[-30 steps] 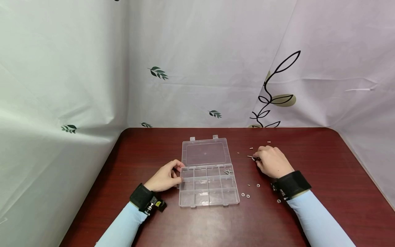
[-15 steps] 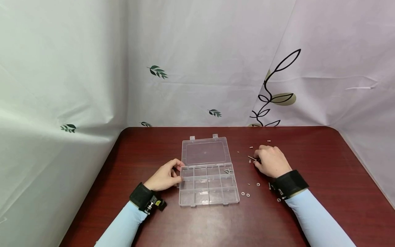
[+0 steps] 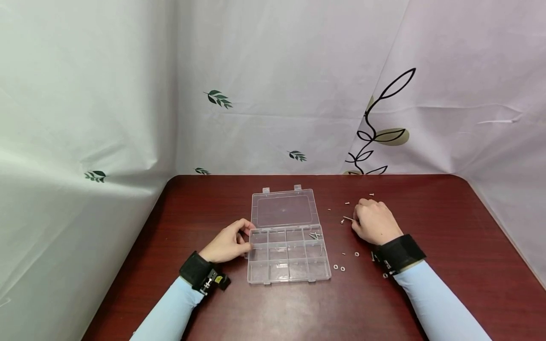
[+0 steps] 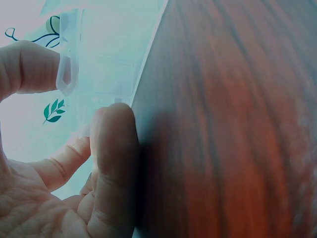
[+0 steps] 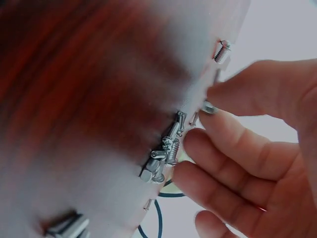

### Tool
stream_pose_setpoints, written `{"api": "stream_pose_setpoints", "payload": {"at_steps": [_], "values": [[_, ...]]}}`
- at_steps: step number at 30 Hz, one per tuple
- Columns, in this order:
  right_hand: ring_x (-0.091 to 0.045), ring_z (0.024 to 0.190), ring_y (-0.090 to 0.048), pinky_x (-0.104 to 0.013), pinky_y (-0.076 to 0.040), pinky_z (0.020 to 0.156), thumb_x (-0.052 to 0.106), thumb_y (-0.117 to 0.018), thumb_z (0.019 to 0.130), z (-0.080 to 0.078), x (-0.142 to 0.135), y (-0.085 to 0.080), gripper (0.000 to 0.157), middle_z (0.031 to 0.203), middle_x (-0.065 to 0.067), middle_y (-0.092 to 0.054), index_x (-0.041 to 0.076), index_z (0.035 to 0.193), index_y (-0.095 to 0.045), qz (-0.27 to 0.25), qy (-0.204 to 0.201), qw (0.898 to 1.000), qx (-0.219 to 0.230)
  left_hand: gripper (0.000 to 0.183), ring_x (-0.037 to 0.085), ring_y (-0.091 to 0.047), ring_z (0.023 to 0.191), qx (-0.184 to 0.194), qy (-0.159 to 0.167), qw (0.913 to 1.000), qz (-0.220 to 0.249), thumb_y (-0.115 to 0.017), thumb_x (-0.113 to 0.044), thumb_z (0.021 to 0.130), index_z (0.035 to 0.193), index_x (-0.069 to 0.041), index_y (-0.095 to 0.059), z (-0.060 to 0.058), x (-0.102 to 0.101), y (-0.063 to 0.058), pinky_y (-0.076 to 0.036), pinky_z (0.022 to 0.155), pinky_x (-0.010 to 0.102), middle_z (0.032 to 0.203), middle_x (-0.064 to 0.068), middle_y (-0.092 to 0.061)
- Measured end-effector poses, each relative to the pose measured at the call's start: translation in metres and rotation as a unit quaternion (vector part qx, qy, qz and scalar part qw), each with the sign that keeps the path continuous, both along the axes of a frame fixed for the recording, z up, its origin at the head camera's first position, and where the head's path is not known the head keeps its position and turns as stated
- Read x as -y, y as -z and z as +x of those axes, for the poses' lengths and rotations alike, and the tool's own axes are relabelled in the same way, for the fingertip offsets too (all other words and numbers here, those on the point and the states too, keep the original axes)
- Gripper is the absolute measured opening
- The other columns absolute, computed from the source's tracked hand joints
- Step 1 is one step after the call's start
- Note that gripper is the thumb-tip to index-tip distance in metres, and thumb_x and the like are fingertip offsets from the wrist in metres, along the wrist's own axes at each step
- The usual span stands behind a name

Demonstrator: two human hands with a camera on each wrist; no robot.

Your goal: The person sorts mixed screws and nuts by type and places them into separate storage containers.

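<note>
A clear plastic compartment box (image 3: 280,282) lies on the table with its lid (image 3: 283,210) folded back. At its left side my left hand (image 3: 226,244) grips the wall, thumb and fingers on either side of the edge, as the left wrist view shows. Several screws (image 3: 314,236) lie in the back right compartment. Right of the box, my right hand (image 3: 375,221) pinches a thin screw (image 3: 348,218) between thumb and index finger, low over the table. One short screw (image 3: 342,221) lies just left of these fingertips. Past the fingers, the right wrist view has a heap of screws (image 5: 167,148).
Small screws (image 3: 347,203) are scattered behind the right hand. Several nuts (image 3: 343,269) lie near the box's front right corner, and another screw (image 3: 372,256) is beside the right wristband. Patterned cloth (image 3: 273,94) hangs behind the table's back edge.
The short screw by my right fingertips has shifted slightly left, apart from the pinched screw. My right hand has moved only a little; the left hand and box are unchanged.
</note>
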State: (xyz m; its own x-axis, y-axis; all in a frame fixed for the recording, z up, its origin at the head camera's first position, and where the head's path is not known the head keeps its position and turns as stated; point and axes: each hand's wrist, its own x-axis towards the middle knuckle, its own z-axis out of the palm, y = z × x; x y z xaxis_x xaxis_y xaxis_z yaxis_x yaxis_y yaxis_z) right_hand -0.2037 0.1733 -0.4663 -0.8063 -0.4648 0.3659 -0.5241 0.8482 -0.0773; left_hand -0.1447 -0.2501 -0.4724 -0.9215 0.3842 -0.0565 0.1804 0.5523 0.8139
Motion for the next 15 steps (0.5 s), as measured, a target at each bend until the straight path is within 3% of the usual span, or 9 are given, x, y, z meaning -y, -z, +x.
{"api": "stream_pose_setpoints", "payload": {"at_steps": [6, 15], "values": [[-0.019, 0.064, -0.049, -0.040, -0.042, 0.064, 0.014, -0.069, 0.073, 0.004, 0.011, -0.003, 0.015, 0.068, 0.006, -0.045, 0.018, 0.069, -0.054, -0.051, -0.008, 0.998, -0.019, 0.038, 0.016, -0.058, 0.068, -0.005, 0.000, 0.9999, -0.012, -0.066, -0.008, 0.082, 0.119, -0.008, -0.057, 0.000, 0.000, 0.001, -0.052, 0.064, 0.030, 0.104, 0.012, -0.053], [-0.007, 0.061, -0.042, -0.027, -0.039, 0.055, 0.010, -0.064, 0.073, 0.018, 0.036, -0.013, 0.009, 0.070, 0.008, -0.048, 0.018, 0.074, -0.059, -0.124, -0.049, 0.991, 0.021, 0.038, 0.016, -0.058, 0.068, -0.009, 0.000, 0.9998, -0.015, -0.068, -0.008, 0.083, 0.119, -0.008, -0.057, 0.000, 0.001, 0.002, -0.053, 0.064, 0.030, 0.104, 0.012, -0.053]]}}
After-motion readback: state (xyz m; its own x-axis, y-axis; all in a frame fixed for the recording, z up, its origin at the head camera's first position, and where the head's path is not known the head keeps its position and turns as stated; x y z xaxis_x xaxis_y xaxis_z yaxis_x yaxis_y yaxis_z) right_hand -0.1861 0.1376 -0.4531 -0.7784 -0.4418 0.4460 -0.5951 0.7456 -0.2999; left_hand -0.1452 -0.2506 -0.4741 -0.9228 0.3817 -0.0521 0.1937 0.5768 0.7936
